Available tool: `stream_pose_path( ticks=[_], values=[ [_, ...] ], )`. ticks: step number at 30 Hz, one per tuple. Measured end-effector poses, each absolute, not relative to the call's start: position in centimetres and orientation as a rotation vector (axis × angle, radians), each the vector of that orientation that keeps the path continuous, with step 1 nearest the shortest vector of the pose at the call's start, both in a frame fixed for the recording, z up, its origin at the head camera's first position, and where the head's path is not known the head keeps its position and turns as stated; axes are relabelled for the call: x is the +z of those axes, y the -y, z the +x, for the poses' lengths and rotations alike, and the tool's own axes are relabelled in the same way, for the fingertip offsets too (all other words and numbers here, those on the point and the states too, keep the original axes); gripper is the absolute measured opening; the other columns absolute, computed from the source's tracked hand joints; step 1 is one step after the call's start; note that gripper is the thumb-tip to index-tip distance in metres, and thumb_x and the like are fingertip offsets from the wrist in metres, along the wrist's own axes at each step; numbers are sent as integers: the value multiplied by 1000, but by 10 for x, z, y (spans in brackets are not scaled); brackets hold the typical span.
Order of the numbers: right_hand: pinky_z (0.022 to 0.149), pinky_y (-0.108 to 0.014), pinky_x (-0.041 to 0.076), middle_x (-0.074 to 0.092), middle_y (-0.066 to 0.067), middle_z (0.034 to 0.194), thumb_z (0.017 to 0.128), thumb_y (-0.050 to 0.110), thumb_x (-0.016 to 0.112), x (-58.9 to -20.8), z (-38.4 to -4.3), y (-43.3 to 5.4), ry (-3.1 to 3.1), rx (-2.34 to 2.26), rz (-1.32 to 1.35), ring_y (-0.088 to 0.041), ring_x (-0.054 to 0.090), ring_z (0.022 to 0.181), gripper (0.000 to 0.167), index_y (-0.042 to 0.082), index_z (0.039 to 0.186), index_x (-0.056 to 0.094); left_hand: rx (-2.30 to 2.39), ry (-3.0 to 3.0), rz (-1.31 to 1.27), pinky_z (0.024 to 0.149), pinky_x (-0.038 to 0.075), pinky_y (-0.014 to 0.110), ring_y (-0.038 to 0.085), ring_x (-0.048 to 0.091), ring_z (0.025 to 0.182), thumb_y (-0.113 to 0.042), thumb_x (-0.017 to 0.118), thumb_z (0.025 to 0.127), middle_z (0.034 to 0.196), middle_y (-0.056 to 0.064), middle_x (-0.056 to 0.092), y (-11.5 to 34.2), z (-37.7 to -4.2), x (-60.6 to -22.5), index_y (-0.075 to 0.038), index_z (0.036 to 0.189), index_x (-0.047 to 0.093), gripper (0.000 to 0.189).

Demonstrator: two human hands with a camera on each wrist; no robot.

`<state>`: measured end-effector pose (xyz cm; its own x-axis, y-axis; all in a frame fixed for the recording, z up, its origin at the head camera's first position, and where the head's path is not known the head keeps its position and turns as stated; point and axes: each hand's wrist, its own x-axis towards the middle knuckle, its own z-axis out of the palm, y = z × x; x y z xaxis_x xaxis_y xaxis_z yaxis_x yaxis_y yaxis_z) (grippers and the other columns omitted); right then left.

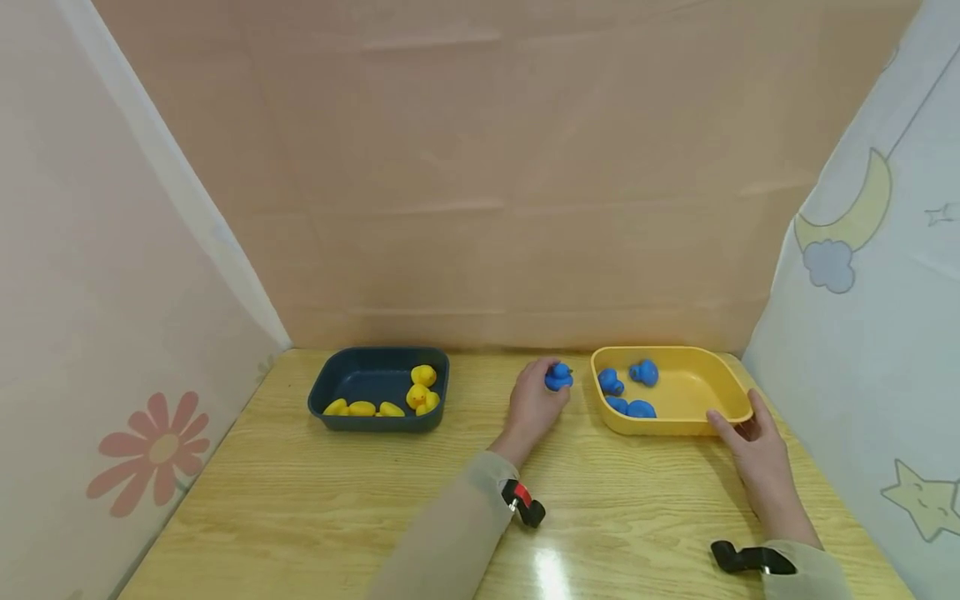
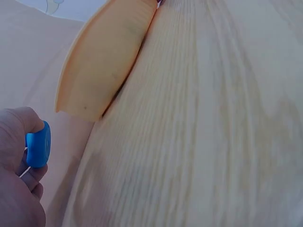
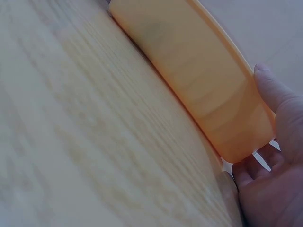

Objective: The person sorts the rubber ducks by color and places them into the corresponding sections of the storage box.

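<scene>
A blue toy duck (image 1: 558, 377) is pinched between the thumb and fingers of my left hand (image 1: 531, 404), just left of the yellow tray (image 1: 720, 425). In the left wrist view the duck's smooth blue underside (image 2: 39, 145) shows beside the fingers. My right hand (image 1: 761, 458) grips the tray's front right corner, its thumb against the front wall; the right wrist view shows the fingers curled round the end. Several blue ducks (image 1: 643, 372) lie in the tray's left part, some tipped over.
A dark blue tray (image 1: 378, 423) stands at the left of the wooden table (image 1: 300, 500), with several yellow ducks (image 1: 423, 375) along its front and right side. A brown sheet (image 1: 487, 208) hangs behind, and patterned cloths (image 1: 862, 358) flank the table.
</scene>
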<state>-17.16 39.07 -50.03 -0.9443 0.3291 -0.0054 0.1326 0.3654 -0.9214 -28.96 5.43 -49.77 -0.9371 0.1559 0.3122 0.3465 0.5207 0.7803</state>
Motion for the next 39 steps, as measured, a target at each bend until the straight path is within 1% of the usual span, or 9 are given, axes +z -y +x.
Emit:
stream_pose_path(
  ticks=[6,15,21,26,32,35,39],
  values=[
    [118,-8,25,-5,-20,182,113,50,61,-503,-172,-392,2433,1628,-430,-47,7,166,101,27,176,-15,-1409,2495,-489,107,55,37,19,64,121,-16,83,100,132,2,70,-62,-281,-492,-12,137,72,39],
    [120,-10,24,-4,-18,182,113,49,60,-502,-174,-393,2442,1632,-436,-47,8,166,100,27,175,-15,-1425,2476,-553,111,53,33,16,63,124,-19,84,101,133,0,70,-77,-268,-483,-13,138,71,40],
    [120,-10,21,-4,-19,182,114,49,59,-501,-173,-392,2448,1619,-443,-48,8,166,99,26,176,-15,-1415,2481,-585,113,52,31,15,63,127,-21,84,101,137,0,69,-86,-259,-479,-14,144,70,45],
    [120,-10,22,-4,-19,182,114,48,60,-501,-172,-391,2432,1639,-433,-48,8,166,100,27,176,-15,-1387,2505,-600,114,51,30,16,63,129,-22,84,102,140,1,68,-94,-255,-477,-13,146,69,48],
    [121,-10,21,-3,-20,182,113,48,61,-502,-172,-391,2427,1645,-435,-48,8,166,100,27,175,-15,-1379,2514,-579,112,53,30,15,64,130,-23,84,102,142,0,64,-104,-255,-480,-18,148,69,49],
    [123,-12,19,-3,-20,182,113,48,61,-503,-173,-392,2425,1635,-441,-48,8,166,100,27,176,-14,-1381,2501,-591,110,54,30,14,64,129,-22,83,103,143,0,63,-109,-255,-483,-18,148,68,48],
    [121,-9,20,-2,-21,182,113,49,61,-503,-173,-391,2431,1623,-434,-49,9,165,100,26,176,-14,-1383,2498,-604,108,55,28,13,65,125,-22,83,103,142,0,62,-113,-255,-483,-18,147,68,47]
  ],
)
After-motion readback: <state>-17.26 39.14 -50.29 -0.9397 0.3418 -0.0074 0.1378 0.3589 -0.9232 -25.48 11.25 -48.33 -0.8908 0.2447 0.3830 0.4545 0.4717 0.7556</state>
